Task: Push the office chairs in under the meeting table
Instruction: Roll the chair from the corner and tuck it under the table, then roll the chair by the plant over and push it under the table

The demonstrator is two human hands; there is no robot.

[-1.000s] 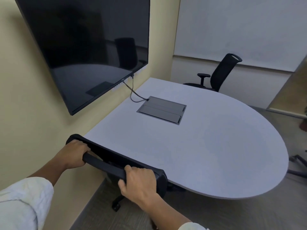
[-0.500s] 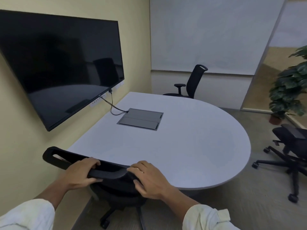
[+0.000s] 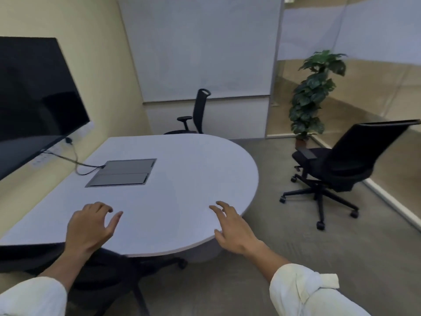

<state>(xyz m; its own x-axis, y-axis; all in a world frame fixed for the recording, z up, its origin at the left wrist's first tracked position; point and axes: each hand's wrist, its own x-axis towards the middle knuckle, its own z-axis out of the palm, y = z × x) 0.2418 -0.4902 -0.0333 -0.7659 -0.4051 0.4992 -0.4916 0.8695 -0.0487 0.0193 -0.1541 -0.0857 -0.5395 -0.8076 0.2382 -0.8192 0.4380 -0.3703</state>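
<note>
So both hands are hanging empty, fingers spread, and the loose chair is sitting off beyond the right hand, much farther from the left hand.

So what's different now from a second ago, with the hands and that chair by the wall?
Both hands have let go of the near chair's backrest: the left hand and right hand now hover open over the meeting table. The near chair sits tucked under the table edge, low in view. The view has swung right, bringing in a pulled-out chair and a potted plant. The far chair stayed put.
</note>
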